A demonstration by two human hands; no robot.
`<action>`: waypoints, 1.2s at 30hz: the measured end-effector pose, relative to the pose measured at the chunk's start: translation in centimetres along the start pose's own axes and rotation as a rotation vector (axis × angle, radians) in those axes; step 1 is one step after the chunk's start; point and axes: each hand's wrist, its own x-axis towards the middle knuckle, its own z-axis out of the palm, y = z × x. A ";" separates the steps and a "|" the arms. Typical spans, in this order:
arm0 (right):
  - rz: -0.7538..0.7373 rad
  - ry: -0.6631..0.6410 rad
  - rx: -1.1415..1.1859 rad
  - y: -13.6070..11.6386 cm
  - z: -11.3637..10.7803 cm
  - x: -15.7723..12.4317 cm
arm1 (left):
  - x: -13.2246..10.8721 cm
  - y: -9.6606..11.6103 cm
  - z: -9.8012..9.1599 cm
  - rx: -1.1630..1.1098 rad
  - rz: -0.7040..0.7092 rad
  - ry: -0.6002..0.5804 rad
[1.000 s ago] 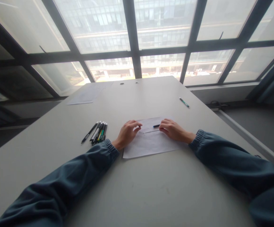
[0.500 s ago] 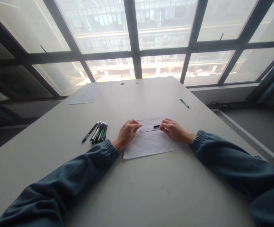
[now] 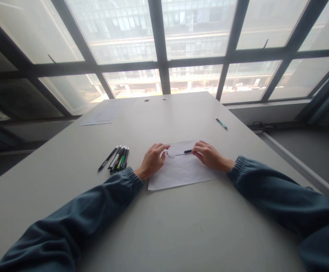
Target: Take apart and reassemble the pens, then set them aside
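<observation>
Several pens (image 3: 121,158) lie left. Beside them the left hand (image 3: 151,158), fingers parted, is near small parts (image 3: 167,153) on the paper (image 3: 181,173); lifting these would call for a fine pinch. Rightward, a dark barrel (image 3: 187,151) seems pinched by the right hand (image 3: 208,156), apparently mid-handling. White tabletop (image 3: 164,226) stretches near and far, its right edge past a green pen (image 3: 221,123).

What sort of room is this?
Probably an office or meeting room: there's a large white table with a bunch of pens and paper, and big dark-framed windows facing a building.
</observation>
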 end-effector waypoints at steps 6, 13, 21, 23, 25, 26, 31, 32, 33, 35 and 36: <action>0.149 0.167 -0.007 0.6 0.5 -0.2 | 0.0 0.1 -0.2 0.021 0.076 -0.011; 0.124 0.209 0.049 1.0 0.8 -0.3 | -0.1 -0.2 -0.1 0.076 0.114 -0.080; 0.076 0.216 0.042 1.1 0.9 -0.2 | 0.0 0.3 -0.3 0.098 0.144 -0.041; 0.060 0.212 0.047 0.9 0.8 -0.2 | 0.1 0.4 -0.3 0.078 0.144 0.007; 0.040 0.209 0.056 0.8 0.7 -0.2 | 0.1 0.6 -0.4 0.037 0.143 0.043; 0.029 0.209 0.062 0.7 0.7 -0.2 | 0.1 0.6 -0.4 0.017 0.143 0.055; -0.009 0.213 0.075 0.7 0.8 -0.1 | 0.2 0.7 -0.5 -0.020 0.144 0.096; -0.013 0.213 0.075 0.7 0.8 -0.1 | 0.2 0.7 -0.5 -0.022 0.145 0.099; -0.014 0.213 0.073 0.8 0.8 -0.1 | 0.2 0.8 -0.5 -0.026 0.147 0.101; -0.018 0.212 0.069 0.8 0.9 -0.2 | 0.2 0.8 -0.5 -0.033 0.151 0.101; -0.021 0.211 0.066 0.8 0.9 -0.2 | 0.2 0.8 -0.6 -0.036 0.153 0.100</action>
